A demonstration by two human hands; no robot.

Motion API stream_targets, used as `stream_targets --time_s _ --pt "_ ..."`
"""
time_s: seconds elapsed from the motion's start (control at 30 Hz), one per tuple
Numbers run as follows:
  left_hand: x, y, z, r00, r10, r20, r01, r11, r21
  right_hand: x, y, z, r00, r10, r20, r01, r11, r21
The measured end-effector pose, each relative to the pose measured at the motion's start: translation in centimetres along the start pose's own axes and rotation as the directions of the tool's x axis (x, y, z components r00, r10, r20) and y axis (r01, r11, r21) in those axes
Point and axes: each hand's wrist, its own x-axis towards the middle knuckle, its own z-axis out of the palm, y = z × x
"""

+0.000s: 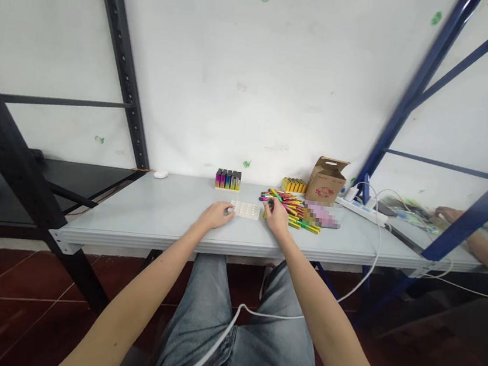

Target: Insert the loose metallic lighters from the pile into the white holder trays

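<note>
A white tray with small compartments [247, 210] lies on the grey table in front of me. My left hand [217, 215] is closed at its left end, with a small dark thing at the fingertips that is too small to name. To the tray's right, my right hand [277, 217] is closed at the edge of a loose pile of coloured sticks, perhaps lighters [298, 211]; what its fingers pinch is too small to tell. Behind the tray stands an upright block of multicoloured lighters [228, 180]. Further right is a yellow block of similar pieces [293, 185].
An open brown cardboard box [326, 182] stands at the back right, beside a pink packet [322, 214]. A white power strip [362, 210] with cables lies near the blue frame [393, 129]. Another person's hands [447, 215] show at far right. A white object [161, 174] sits back left.
</note>
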Motion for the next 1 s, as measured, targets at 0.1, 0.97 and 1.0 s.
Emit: stream_targets --time_s 0.1,0.97,1.0 --pt "0.0 0.0 0.0 1.0 0.013 -0.007 -0.013 1.0 -0.002 0.1 0.3 0.2 0.994 -0.004 0.106 0.012 0.997 -0.076" --pt "1.5 2.1 1.2 0.991 -0.137 0.006 0.136 0.987 0.08 0.9 1.9 0.8 0.996 0.082 -0.042 -0.05 0.87 0.491" --pt "1.3 2.2 1.2 0.992 -0.126 0.011 0.125 0.989 0.079 0.9 2.0 0.8 0.996 0.082 -0.04 -0.05 0.855 0.516"
